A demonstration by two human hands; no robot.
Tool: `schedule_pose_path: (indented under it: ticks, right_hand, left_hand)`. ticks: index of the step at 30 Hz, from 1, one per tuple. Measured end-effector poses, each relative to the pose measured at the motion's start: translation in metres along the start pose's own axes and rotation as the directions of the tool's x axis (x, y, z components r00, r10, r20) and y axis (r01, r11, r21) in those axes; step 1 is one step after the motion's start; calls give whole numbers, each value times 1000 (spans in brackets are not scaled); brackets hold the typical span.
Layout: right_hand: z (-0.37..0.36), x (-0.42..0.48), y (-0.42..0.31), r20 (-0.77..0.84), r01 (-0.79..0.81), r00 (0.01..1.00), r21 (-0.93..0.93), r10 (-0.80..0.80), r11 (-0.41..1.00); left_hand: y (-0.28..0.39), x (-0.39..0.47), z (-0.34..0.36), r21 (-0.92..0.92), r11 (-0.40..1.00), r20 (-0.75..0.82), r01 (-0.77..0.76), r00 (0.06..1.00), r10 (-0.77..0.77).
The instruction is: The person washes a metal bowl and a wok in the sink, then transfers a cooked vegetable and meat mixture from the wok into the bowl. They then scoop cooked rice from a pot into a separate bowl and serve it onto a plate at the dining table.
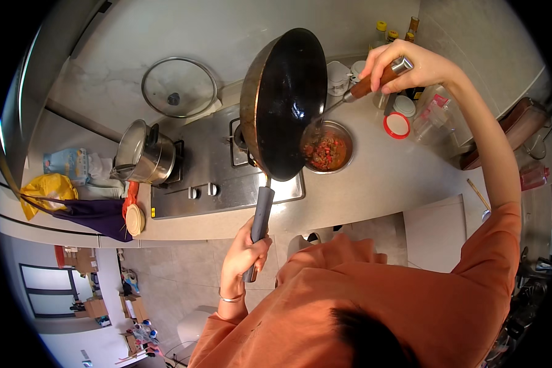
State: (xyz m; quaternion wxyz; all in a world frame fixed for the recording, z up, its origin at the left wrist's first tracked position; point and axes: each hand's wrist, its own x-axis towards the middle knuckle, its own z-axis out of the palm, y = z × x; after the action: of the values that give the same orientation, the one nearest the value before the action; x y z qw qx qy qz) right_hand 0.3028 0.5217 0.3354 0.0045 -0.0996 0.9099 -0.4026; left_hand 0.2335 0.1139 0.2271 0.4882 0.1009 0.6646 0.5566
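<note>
My left hand (247, 250) grips the grey handle of a black wok (292, 106), which is tipped steeply on its side above the right part of the cooktop. In my right hand (411, 64) is a cooking utensil with a wood-and-metal handle (372, 84). Its thin shaft runs down to the wok's right rim, and its head is blurred or hidden there. Just beneath that rim, a round metal bowl (351, 149) stands on the counter. Chopped reddish food (325, 152) in sauce lies in the bowl, partly covered by the wok's edge.
A steel pot (152, 156) sits on the left burner of the gas cooktop (202, 161). Behind it, a glass lid (179, 87) leans against the wall. Bottles (381, 32), a red-rimmed lid (397, 125) and a clear plastic container (434, 119) occupy the right corner. Bags (50, 193) lie at left.
</note>
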Motion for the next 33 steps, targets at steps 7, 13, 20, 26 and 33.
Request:
schedule_pose_path:
  ticks: [7, 13, 20, 26, 33]
  right_hand:
    - [-1, -2, -6, -106, 81, 990, -146, -97, 986]
    - [3, -3, 1, -30, 45, 998, -41, -47, 998]
    - [0, -10, 11, -206, 84, 973, -84, -100, 993]
    - [-1, -15, 5, -59, 44, 997, -19, -45, 999]
    - [-9, -10, 15, -132, 124, 984, 9, -122, 992]
  left_hand:
    - [-1, -1, 3, 28, 999, -1, -20, 1000, 20]
    - [-1, 0, 6, 55, 998, -20, -28, 999, 29]
    - [-1, 0, 9, 26, 999, -12, -30, 999, 30]
    - [-1, 2, 14, -7, 999, -48, -49, 998, 48]
    - [4, 4, 11, -13, 999, 3, -41, 999, 41]
